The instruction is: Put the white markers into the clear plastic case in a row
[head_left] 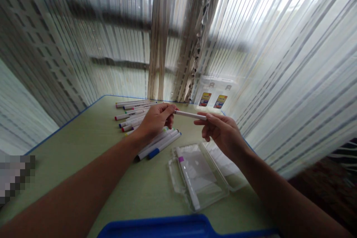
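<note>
A slim white marker (190,115) is held level above the table between my two hands. My left hand (161,114) pinches its left end, where a dark band shows. The right end sits between the thumb and fingers of my right hand (220,126). Under and left of my left hand lie several white markers (134,122) with coloured ends, some hidden by the hand. Below my right hand an opened clear plastic case (206,182) rests on the table. Along its left side lies one white marker (189,182) with a purple band.
A blue tray edge (158,226) lies at the near side of the pale green table (83,148). A clear case with two labels (213,95) stands upright at the back against striped curtains (125,44). A blurred-out object (13,174) is at the left.
</note>
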Available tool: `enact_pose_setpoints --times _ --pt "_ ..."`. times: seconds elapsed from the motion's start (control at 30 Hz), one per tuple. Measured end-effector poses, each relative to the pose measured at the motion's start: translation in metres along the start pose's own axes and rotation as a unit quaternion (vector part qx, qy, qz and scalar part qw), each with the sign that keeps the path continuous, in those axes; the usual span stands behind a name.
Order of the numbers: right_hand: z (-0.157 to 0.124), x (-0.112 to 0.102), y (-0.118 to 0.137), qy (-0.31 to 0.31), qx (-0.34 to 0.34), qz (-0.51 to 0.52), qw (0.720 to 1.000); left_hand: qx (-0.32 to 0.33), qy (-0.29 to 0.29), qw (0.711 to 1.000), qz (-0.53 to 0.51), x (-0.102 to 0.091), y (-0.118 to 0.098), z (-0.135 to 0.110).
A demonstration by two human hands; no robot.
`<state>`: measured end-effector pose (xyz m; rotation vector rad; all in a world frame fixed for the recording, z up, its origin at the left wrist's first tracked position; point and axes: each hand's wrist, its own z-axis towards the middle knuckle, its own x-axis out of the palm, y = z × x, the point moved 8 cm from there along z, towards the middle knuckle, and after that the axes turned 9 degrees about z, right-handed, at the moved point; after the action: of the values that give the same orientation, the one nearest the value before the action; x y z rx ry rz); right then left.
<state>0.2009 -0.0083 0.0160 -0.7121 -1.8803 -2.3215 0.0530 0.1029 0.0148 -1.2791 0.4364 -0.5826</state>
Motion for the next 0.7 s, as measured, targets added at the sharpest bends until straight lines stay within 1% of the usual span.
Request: enact_pose_setpoints --times 0.2,0.37,0.53,0.7 --pt "0.002 -0.004 0.001 -0.019 -0.018 -0.017 1.000 0.005 -0.012 0.999 0.051 -0.002 -0.001 -0.002" --pt "0.002 -0.005 0.001 -0.023 -0.028 -0.042 0.998 0.003 -0.021 0.998 0.058 -0.003 -0.002 -0.003" --pt "0.003 -0.007 0.001 -0.027 -0.030 -0.052 0.998 0.004 -0.051 0.998 0.042 -0.007 -0.004 -0.002" --pt "0.003 -0.008 -0.002 -0.020 -0.025 -0.081 0.996 0.004 -0.080 0.995 0.062 -0.012 -0.007 -0.003"
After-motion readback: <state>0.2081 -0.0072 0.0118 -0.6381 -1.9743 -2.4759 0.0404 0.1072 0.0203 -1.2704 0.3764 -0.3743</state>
